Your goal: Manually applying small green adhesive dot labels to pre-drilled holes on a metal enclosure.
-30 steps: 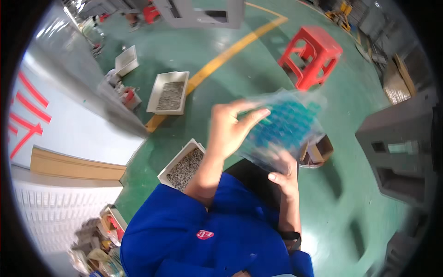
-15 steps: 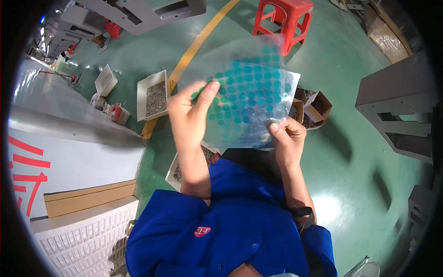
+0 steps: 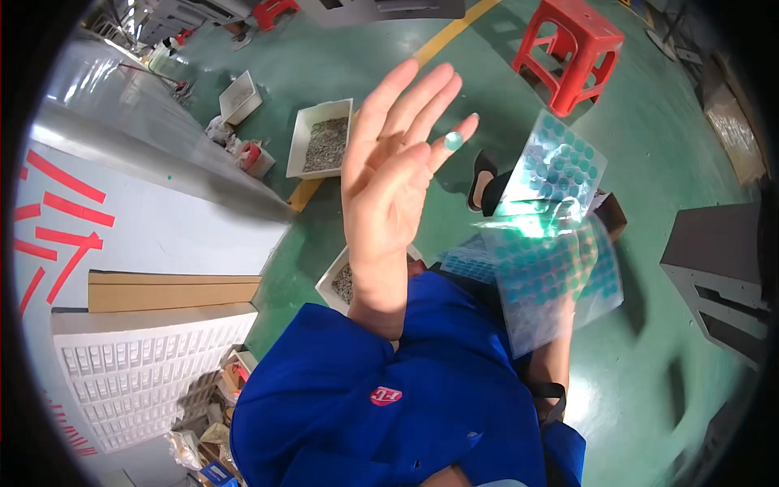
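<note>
My left hand [image 3: 385,162] is raised in the middle, with several fingers stretched out and spread. A small round teal sticker [image 3: 454,140] sits near one fingertip. To the right, my right hand [image 3: 578,272] shows faintly through clear plastic sheets of teal round stickers [image 3: 531,280], which it holds; its fingers are mostly hidden. The upper part of the sheets [image 3: 560,158] bends away and catches bright glare. Another sheet with teal dots [image 3: 469,261] lies by my lap, partly covered.
White trays of small grey pieces stand on the green floor, one at far left [image 3: 320,138] and one by my left forearm [image 3: 333,280]. A red stool [image 3: 572,53] stands far right. A grey metal housing [image 3: 718,276] is at right, a white panel [image 3: 162,211] at left.
My left hand has left the sheets and opened, now carrying a round sticker near one fingertip. My right hand has moved right and lower with the sheets. The view has shifted.
</note>
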### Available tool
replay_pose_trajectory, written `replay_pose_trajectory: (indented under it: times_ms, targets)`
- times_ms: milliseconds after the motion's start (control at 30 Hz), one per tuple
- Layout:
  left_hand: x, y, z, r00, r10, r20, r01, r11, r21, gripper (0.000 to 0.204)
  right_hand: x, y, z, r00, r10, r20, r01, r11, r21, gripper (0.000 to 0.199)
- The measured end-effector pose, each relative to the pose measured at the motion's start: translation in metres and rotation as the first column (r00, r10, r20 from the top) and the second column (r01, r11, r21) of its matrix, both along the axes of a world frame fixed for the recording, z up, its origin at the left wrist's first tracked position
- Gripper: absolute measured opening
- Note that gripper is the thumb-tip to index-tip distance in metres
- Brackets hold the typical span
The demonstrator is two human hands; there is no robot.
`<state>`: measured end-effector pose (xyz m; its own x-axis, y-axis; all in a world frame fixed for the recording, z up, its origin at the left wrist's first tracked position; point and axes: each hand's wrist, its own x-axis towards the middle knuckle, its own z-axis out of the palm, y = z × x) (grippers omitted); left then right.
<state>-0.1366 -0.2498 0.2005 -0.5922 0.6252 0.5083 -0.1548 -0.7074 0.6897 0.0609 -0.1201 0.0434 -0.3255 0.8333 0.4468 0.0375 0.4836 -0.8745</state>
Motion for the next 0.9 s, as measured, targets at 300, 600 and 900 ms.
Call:
replay_pose_trajectory:
  times_ms: [300,600,900]
  targets:
    - [0.003,-0.010,-0.004,0.997,-0.057,-0.054,0.058,0.998,0.014,0.065,-0.008,-0.001,0.004,0.846,0.084,-0.526,-0.407,0.739,-0.537,0.023]
    - [-0.001,-0.005,-0.017,0.984,0.106,-0.141,-0.114,0.992,-0.053,0.057,-0.006,-0.003,-0.012,0.986,0.018,0.163,-0.002,0.995,-0.097,0.035]
    - [-0.007,-0.003,-0.020,0.959,0.139,-0.247,-0.145,0.989,-0.004,0.054,-0.006,-0.005,-0.029,0.823,0.103,-0.558,-0.496,0.608,-0.620,0.034]
